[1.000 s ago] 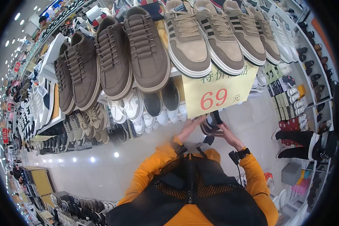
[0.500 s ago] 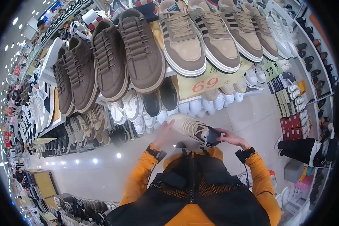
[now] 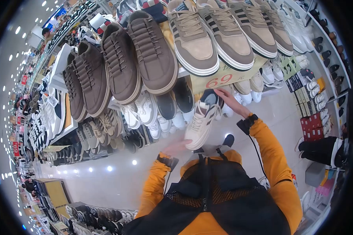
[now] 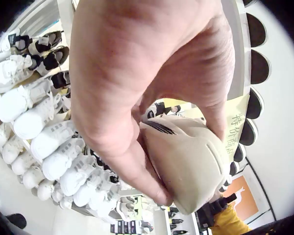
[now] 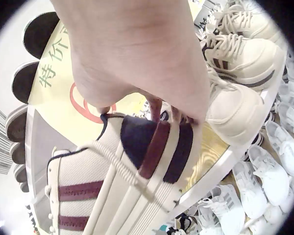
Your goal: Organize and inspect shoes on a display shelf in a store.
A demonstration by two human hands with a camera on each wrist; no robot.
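Observation:
A cream sneaker [image 3: 202, 121], with dark red and navy stripes in the right wrist view, is held in the air in front of the torso. Its toe points down toward the body and its heel up toward the shelf. My left hand [image 3: 176, 147] is at the toe; in the left wrist view its thumb and fingers curl round the toe cap [image 4: 188, 164]. My right hand [image 3: 232, 102] grips the heel end, with fingertips over the collar beside the navy heel patch [image 5: 137, 139] in the right wrist view.
Just above the hands, a shelf carries brown lace-up shoes [image 3: 151, 55] and beige striped sneakers [image 3: 194, 43]. A yellow price card [image 3: 227, 76] hangs from its edge. White shoes [image 3: 145, 107] line the lower tier. At right a person's dark-trousered legs [image 3: 319, 150] stand near red boxes [image 3: 312, 127].
The sneaker has turned from lying crosswise, toe to the left, to toe toward the body. The right hand rose with the heel, and the left moved down with the toe.

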